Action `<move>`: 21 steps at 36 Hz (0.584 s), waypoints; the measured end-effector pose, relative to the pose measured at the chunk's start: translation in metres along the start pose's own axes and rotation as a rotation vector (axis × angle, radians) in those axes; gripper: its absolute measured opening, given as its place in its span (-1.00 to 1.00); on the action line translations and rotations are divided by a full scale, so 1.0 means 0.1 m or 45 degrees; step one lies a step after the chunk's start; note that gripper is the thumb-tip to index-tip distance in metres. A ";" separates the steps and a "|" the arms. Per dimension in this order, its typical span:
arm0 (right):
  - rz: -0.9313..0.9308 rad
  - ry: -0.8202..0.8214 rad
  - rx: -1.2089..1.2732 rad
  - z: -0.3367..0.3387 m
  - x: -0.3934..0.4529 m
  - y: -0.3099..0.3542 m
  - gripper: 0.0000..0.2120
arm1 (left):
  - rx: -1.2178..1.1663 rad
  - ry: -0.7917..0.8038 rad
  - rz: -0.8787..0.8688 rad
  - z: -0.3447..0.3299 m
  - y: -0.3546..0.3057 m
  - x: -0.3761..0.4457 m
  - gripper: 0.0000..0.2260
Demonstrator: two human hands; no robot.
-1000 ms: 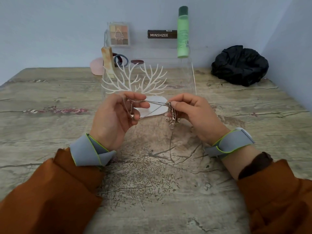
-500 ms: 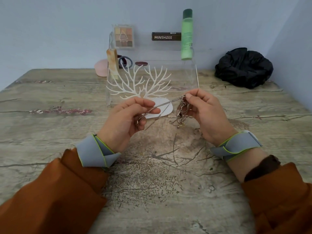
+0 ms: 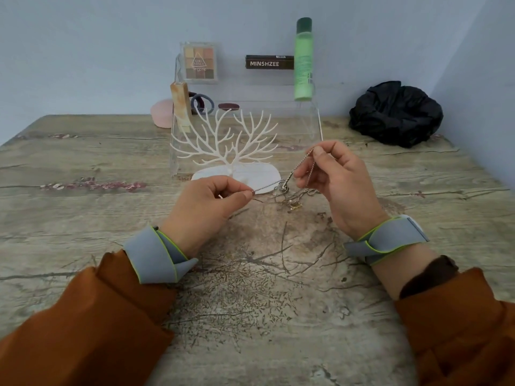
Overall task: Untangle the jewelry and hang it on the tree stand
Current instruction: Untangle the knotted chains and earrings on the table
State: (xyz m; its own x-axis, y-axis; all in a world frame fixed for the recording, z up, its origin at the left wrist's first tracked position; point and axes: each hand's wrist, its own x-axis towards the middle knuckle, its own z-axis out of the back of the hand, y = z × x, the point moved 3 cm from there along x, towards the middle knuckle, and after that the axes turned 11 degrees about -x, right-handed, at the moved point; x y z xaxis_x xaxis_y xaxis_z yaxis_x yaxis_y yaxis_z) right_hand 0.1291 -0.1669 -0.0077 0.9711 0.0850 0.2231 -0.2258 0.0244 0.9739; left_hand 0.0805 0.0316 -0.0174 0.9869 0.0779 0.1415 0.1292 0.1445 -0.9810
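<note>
- Head view shows two rust-orange sleeves [image 3: 83, 324] nearest the near edge of the weathered wood-grain tabletop [image 3: 83, 218], each wrist wrapped in a grey band with lime trim [image 3: 156, 254].
- Left hand [image 3: 203, 207] hovers over the middle of the tabletop, thumb and forefinger pinched together on one end of a thin silver chain [image 3: 267, 186].
- Right hand [image 3: 337, 185] sits higher and to the right, fingertips clamped on the same chain, which runs taut and slanting between both hands.
- A knot of tangled silver and gold jewelry [image 3: 292, 197] hangs from the chain, between the hands, just above the wood.
- Just behind stands a white branching tree stand [image 3: 231, 140] on an oval base, with no jewelry on its branches.
- Behind that sits a clear acrylic tiered shelf [image 3: 315, 126] carrying an eyeshadow palette [image 3: 199, 62], a dark box lettered MINSHZEE [image 3: 269, 62] and a tall green bottle [image 3: 303, 59].
- A crumpled black bag [image 3: 395, 112] lies at the far right corner.
</note>
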 end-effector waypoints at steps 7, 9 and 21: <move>0.007 -0.057 -0.037 0.07 0.01 0.05 -0.85 | 0.113 -0.106 -0.049 0.05 0.03 0.03 -0.94; 0.000 -0.108 -0.048 0.12 0.02 0.07 -0.85 | 0.160 -0.134 -0.066 0.08 0.03 0.04 -0.92; -0.032 -0.376 -0.177 0.27 0.09 0.00 -0.86 | 0.529 -0.202 -0.103 0.18 0.01 0.05 -0.93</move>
State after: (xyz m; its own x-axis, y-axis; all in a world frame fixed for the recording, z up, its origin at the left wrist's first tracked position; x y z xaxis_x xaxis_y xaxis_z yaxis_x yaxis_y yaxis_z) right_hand 0.1396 -0.1933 -0.0042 0.9524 -0.2091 0.2220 -0.1905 0.1606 0.9685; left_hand 0.0833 0.0496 -0.0152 0.9439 0.1960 0.2659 0.1233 0.5376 -0.8341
